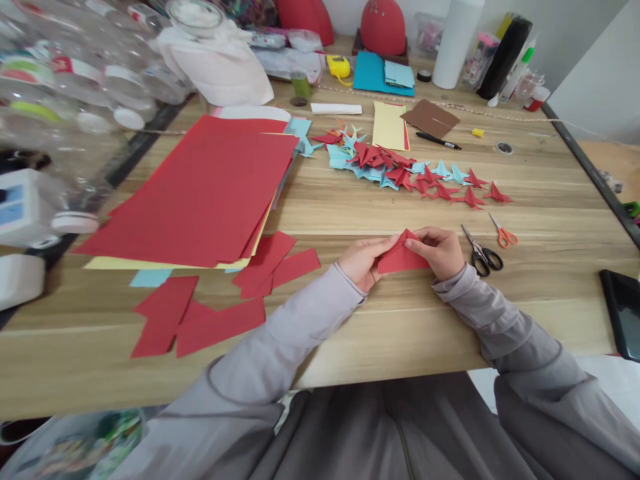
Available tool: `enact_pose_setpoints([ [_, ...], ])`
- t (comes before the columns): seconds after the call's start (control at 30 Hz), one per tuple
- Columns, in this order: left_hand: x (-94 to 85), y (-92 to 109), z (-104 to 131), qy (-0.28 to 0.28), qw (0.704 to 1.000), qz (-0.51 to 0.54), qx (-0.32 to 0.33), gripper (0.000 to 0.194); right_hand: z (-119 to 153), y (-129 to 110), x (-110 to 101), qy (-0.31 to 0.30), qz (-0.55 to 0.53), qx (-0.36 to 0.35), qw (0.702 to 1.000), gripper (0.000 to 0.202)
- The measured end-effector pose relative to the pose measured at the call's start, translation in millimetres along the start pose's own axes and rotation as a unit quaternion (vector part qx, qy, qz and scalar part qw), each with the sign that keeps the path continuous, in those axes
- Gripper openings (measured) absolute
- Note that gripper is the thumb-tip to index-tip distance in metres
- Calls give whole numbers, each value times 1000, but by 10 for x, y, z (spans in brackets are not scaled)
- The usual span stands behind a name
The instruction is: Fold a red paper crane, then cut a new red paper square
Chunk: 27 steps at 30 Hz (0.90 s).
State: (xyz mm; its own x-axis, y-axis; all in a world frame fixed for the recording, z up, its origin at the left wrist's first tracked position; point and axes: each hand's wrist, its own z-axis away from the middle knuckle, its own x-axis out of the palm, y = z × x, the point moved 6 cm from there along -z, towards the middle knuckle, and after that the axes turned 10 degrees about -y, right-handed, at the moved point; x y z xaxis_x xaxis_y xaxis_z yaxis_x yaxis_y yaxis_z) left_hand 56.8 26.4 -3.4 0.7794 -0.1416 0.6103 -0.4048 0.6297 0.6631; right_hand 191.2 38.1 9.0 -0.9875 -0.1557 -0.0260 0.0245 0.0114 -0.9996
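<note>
A small folded piece of red paper [404, 257] with a peaked top is held between both hands above the table. My left hand [364, 259] grips its left side, fingers closed, with some fingers hidden behind the paper. On the right edge, my right hand [440, 250] pinches the paper near the peak, thumb in front. Black-handled scissors [483, 256] and small orange scissors [505, 235] lie just right of my right hand. Beyond the hands are folded red paper cranes [444, 191] and light blue ones [441, 169].
Large red sheets [200, 187] are stacked at the left, with cut red strips [220, 327] in front. A black pen [439, 140], yellow sheets [390, 125] and brown paper [431, 119] lie farther back. Plastic bottles [80, 80] crowd the far left; a dark phone-like device [623, 313] lies right.
</note>
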Motion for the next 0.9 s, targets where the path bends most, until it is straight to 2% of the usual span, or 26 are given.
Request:
enact_pose_setpoints([
  [0.1, -3, -49, -5, 6, 1000, 4, -8, 10, -4, -1, 41, -21, -14, 4, 1000, 32],
  [0.3, 7, -82, -2, 8, 1000, 2, 0, 13, 10, -27, 60, -10, -7, 3, 1000, 36],
  [0.57, 15, -71, -3, -11, 1000, 6, -13, 12, 27, -123, 59, 1, -17, -43, 999, 33],
  [0.9, 11, -26, -21, -7, 999, -14, 36, 21, 0, -69, -7, -17, 11, -17, 1000, 29],
])
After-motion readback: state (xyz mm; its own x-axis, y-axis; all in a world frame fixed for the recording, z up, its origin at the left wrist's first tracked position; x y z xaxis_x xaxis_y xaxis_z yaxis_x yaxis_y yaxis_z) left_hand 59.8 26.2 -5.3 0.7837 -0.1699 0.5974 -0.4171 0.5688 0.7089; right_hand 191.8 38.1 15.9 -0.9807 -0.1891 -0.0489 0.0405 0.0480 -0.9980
